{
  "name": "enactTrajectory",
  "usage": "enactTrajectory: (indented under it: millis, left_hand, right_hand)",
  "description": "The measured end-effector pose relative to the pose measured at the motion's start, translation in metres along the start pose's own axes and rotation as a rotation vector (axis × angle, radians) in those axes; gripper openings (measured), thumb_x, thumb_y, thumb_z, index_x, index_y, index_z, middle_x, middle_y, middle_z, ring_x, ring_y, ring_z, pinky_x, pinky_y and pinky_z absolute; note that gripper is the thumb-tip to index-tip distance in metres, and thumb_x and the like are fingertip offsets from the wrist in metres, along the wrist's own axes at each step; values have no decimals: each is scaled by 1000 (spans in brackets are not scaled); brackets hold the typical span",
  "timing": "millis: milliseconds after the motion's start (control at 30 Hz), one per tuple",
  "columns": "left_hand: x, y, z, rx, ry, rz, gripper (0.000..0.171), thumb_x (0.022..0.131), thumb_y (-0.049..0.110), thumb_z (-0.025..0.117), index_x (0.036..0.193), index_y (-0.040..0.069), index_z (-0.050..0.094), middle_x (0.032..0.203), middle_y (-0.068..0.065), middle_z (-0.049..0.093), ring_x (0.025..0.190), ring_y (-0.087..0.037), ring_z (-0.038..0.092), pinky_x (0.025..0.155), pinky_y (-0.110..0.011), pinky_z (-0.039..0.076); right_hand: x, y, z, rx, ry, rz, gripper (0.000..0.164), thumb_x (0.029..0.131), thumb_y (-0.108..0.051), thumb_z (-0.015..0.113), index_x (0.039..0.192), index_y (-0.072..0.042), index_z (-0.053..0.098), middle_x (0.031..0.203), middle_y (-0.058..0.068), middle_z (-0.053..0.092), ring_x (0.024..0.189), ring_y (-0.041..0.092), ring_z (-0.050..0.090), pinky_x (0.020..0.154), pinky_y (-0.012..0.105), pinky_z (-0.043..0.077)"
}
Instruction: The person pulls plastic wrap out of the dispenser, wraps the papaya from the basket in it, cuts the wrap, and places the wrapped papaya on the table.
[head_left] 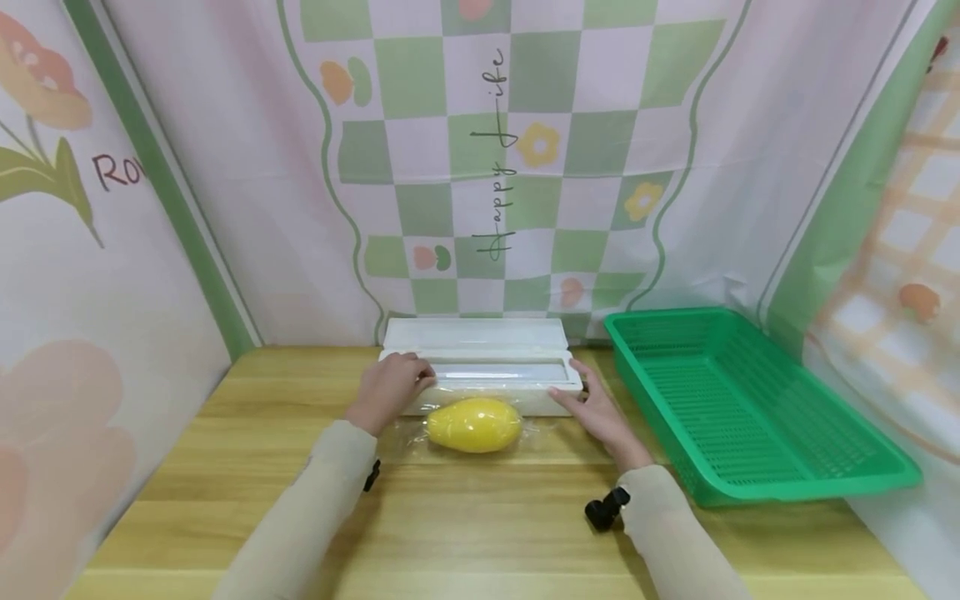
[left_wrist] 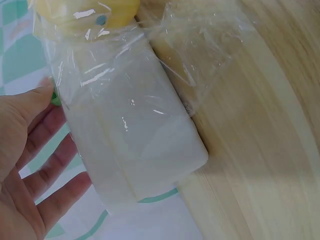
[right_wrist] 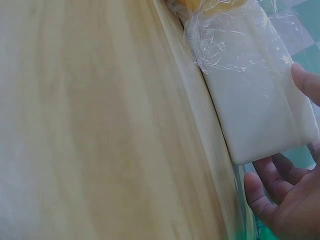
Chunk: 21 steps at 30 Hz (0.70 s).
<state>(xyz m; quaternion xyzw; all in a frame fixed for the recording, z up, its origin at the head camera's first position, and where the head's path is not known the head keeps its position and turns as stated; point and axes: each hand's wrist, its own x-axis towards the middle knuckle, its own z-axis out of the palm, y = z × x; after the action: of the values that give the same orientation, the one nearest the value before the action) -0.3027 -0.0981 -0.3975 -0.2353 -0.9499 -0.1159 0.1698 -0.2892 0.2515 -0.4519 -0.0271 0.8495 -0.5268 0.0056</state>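
A person in pale sleeves works with clear cling film at a pale wooden desk (head_left: 465, 525), both hands at a long white film-dispenser box (head_left: 536, 404) in the centre of the frame. The box's white lid (head_left: 476, 333) is tipped back towards the green-and-white checked curtain (head_left: 540, 75). A smooth yellow lemon-shaped fruit (head_left: 474, 426) lies just in front of the box, at lower centre, with crinkled transparent film (left_wrist: 195, 55) draped over it and up the box's front.

At the box's left end, the left hand (head_left: 386, 392) has its grip closed: thumb and forefinger appear to pinch a small green piece (left_wrist: 55, 99) at the edge, mostly hidden. The right hand (head_left: 600, 410) grips the other end, thumb on the front edge, fingers round the end. A green plastic basket (head_left: 810, 487) sits at right, well clear of the fruit.

From here, the step in hand looks like parting the drawn film at the box. The next move seems to call for the right hand to hold the box firm while the left runs evenly along the edge, keeping the film taut.
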Motion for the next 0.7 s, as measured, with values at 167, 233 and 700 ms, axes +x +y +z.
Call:
enactTrajectory:
  millis: [167, 233, 700]
  left_hand:
    - [-3, -4, -4, 26, 0, 7, 13, 94, 29, 72, 97, 18, 78, 91, 2, 72, 83, -21, 66, 70, -39, 57]
    - [-4, -6, -4, 31, -2, 9, 13, 94, 29, 72, 98, 19, 78, 92, 2, 72, 83, -20, 66, 71, -38, 57]
    - [-10, -18, -7, 14, 8, 11, 14, 94, 29, 72, 97, 16, 78, 92, 1, 73, 83, -19, 67, 72, -39, 58]
  right_hand:
    - [-1, -1, 0, -1, 0, 1, 94, 94, -53, 65, 162, -22, 9, 163, 24, 10, 140, 48, 28, 111, 64, 29]
    - [-1, 0, 1, -3, 3, 0, 93, 94, -53, 65, 162, -22, 10, 163, 24, 11, 140, 48, 29, 111, 63, 29]
    - [1, 0, 1, -18, 3, 12, 92, 93, -55, 65, 162, -24, 10, 162, 25, 13, 139, 47, 31, 110, 63, 31]
